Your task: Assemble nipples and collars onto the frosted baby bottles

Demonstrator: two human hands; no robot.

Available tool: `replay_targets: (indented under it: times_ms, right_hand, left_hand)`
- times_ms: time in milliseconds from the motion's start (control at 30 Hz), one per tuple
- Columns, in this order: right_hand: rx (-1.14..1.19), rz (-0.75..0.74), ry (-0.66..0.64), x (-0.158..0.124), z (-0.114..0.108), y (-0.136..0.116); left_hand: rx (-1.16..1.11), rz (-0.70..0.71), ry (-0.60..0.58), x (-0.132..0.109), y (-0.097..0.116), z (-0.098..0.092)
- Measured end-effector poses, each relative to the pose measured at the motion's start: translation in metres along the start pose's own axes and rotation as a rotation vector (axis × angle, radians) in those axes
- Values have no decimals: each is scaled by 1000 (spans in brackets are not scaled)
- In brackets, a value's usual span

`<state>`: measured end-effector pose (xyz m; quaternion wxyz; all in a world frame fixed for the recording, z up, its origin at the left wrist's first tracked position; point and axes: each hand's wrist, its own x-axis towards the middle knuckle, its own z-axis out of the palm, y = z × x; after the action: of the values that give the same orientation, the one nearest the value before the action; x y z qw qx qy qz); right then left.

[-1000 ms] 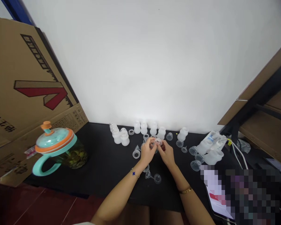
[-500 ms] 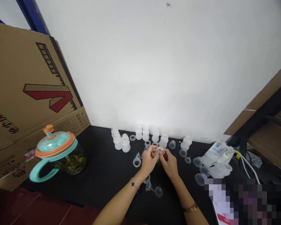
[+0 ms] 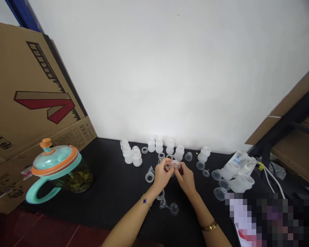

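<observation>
White ring [image 3: 175, 163] is held above the middle of the tabletop [image 3: 113, 199], its flat face tilted up. Being round, it presents no distinct long axis; its outline reads as an oval, broadest from left to right. It sits at the fingertips of both hands, between them and on their far side. Left hand [image 3: 164, 175]: fingers curled, thumb and fingertips closed on the ring's near left edge. Right hand [image 3: 186, 179]: nearly closed, pinching the right edge. The ring's lower part is covered by the thumbs.

Loose clear pieces lie partly hidden behind the fingers. A collar piece [image 3: 149, 176] lies just left of the left hand; a clear disc [image 3: 174, 209] lies nearer the wearer, between the forearms. Beyond, four white bottles [image 3: 170, 147] stand near the wall [image 3: 170, 68], with a clear dome [image 3: 188, 156] to their right. A lidded pitcher [image 3: 79, 180] stands well apart, at left.
</observation>
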<state>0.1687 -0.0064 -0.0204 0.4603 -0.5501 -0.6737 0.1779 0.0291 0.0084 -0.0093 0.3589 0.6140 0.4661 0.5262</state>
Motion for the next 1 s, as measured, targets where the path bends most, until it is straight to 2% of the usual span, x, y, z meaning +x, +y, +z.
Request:
replay_targets:
  times_ms: [567, 1000]
  right_hand:
    - [-12, 1, -1, 0, 0, -2]
    - [8, 23, -9, -1, -1, -5]
  left_hand:
    - [-14, 1, 1, 1, -6, 0]
    - [40, 37, -16, 0, 1, -3]
